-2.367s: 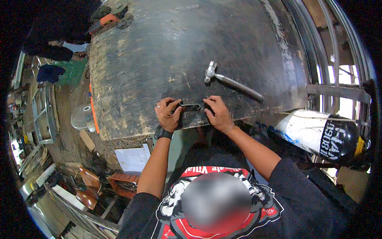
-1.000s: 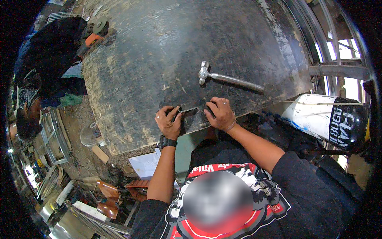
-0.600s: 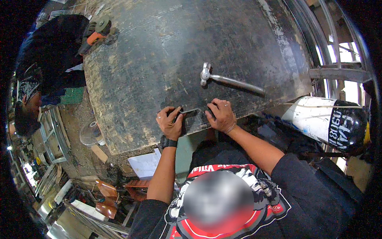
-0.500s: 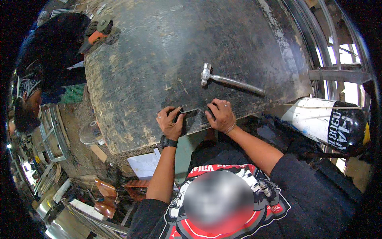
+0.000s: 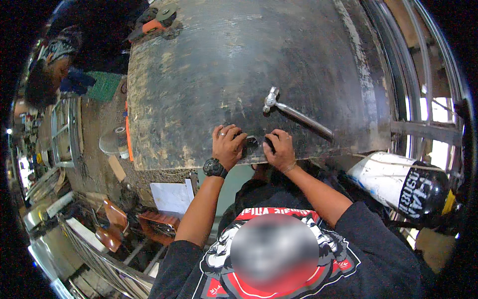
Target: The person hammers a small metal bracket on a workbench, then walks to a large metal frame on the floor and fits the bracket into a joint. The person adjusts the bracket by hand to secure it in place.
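Near the front edge of the dark worn tabletop (image 5: pixel 214 99), my left hand (image 5: pixel 229 145) has its curled fingers closed at one end of a small bent metal piece (image 5: pixel 252 138). A ring and a black wristwatch are on that arm. Across a narrow gap, my right hand (image 5: pixel 281 152) rests on the table with fingers curled. Something dark shows between its thumb and forefinger, too small to make out. Just beyond my right hand lies a ball-peen hammer (image 5: pixel 304 119), its head to the left and its metal handle slanting toward the right.
An angle grinder (image 5: pixel 157 24) with an orange body lies at the table's far left corner, near another person (image 5: pixel 50 65). Metal frames (image 5: pixel 416 89) stand along the right. A white and black gas cylinder (image 5: pixel 388 177) is at the right; a fan (image 5: pixel 113 142) stands left of the table.
The view has shifted, so the table and hammer sit lower and farther right. My hands have drawn closer together, and less of the metal piece shows between them.
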`<state>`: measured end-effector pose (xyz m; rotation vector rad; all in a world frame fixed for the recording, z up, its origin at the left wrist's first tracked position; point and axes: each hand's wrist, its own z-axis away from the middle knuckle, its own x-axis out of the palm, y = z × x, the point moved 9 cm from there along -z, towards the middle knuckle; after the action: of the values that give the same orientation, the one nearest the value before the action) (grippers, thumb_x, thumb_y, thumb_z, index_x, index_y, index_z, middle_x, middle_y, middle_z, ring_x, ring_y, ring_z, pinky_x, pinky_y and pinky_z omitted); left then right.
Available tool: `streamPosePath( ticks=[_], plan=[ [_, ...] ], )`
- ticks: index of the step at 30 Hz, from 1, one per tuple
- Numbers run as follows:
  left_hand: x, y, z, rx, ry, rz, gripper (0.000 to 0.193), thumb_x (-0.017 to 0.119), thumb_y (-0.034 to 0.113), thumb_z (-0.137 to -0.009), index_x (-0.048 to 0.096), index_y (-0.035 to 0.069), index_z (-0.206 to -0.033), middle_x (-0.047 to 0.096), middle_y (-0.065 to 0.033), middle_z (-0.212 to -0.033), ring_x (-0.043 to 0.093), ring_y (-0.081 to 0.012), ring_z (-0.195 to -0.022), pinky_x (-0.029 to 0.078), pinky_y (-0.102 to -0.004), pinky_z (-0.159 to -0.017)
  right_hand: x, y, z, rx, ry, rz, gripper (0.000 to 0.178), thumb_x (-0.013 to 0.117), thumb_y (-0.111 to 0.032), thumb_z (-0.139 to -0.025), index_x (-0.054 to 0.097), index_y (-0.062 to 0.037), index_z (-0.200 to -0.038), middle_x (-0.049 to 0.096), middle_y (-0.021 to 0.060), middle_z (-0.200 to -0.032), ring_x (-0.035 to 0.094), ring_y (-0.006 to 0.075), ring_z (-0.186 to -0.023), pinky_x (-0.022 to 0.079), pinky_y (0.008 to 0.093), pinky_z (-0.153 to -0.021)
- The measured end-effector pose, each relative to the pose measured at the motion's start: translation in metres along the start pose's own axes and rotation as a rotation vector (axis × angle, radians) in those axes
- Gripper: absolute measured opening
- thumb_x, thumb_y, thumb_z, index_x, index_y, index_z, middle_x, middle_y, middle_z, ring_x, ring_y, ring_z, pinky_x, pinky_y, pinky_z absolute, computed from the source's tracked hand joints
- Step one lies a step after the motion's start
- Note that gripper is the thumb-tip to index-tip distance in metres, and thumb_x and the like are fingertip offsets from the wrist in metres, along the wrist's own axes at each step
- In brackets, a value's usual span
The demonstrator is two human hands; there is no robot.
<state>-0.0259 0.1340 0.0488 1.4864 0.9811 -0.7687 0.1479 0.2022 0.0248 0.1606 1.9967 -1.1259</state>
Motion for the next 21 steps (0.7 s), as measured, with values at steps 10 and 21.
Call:
streamPosePath(
  ticks=[10, 21],
  plan=[
    [-0.026, 0.028, 0.067, -0.591, 0.334, 0.049, 0.019, 0.070, 0.016, -0.091, 0.073, 0.011, -0.109, 0.073, -0.0124, -0.091, 0.069, -0.0344, -0.086, 0.044, -0.0480, -0.091, -0.059, 0.053, -0.053, 0.008, -0.088, 0.449, 0.058, 0.073, -0.032, -0.088, 0.057, -0.0089, -0.139, 0.059, 0.0148, -0.128, 0.055, 0.0356, -0.121, 0.043, 0.0517, -0.099],
    [0.063, 0.058, 0.144, -1.055, 0.817, 0.449, 0.023, 0.071, 0.016, -0.095, 0.076, 0.010, -0.116, 0.073, -0.0103, -0.106, 0.066, -0.0309, -0.097, 0.047, -0.0453, -0.092, -0.046, 0.080, -0.072, -0.028, -0.387, 0.118, 0.035, 0.064, -0.025, -0.098, 0.057, -0.0034, -0.125, 0.059, 0.0219, -0.111, 0.059, 0.0398, -0.104, 0.047, 0.0512, -0.089]
  ],
)
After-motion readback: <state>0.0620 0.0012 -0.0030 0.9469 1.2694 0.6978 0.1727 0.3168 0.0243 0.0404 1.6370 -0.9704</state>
